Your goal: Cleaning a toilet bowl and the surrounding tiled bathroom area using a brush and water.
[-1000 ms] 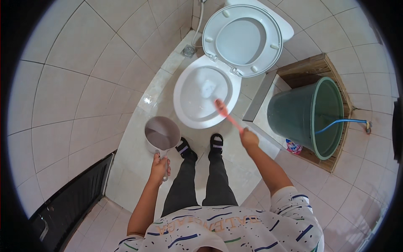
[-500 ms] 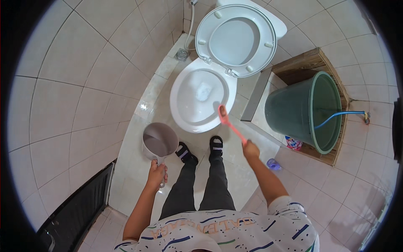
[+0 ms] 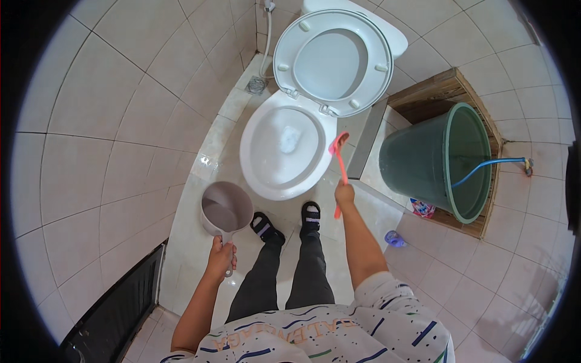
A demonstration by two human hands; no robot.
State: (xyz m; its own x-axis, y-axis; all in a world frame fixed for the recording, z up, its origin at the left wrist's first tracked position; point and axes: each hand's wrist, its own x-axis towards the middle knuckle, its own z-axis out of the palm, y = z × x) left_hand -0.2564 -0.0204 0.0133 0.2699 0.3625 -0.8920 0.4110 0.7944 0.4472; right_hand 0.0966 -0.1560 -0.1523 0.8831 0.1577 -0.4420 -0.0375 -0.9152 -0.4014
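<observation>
My left hand point(image 3: 221, 257) is closed round the handle of a grey-brown water dipper point(image 3: 227, 209), held left of my feet with its round opening facing up. In my right hand point(image 3: 345, 195) is a pink toilet brush point(image 3: 341, 162), gripped by its handle. The brush head is up and away from me, just beside the right rim of the white toilet bowl point(image 3: 253, 154). The toilet seat point(image 3: 284, 57) is raised, and some white foam or bright water point(image 3: 289, 139) shows in the bowl.
At the right a large green bucket point(image 3: 414, 151) stands in a wood-look tiled corner, a blue hose point(image 3: 478, 168) running into it. A colourful packet point(image 3: 422, 208) and a purple bottle point(image 3: 395, 238) are below. A floor drain point(image 3: 256, 85) lies left of the toilet.
My right hand has moved forward and left, and the brush has swung more upright, its head now right of the bowl's rim. The dipper has stayed in my left hand.
</observation>
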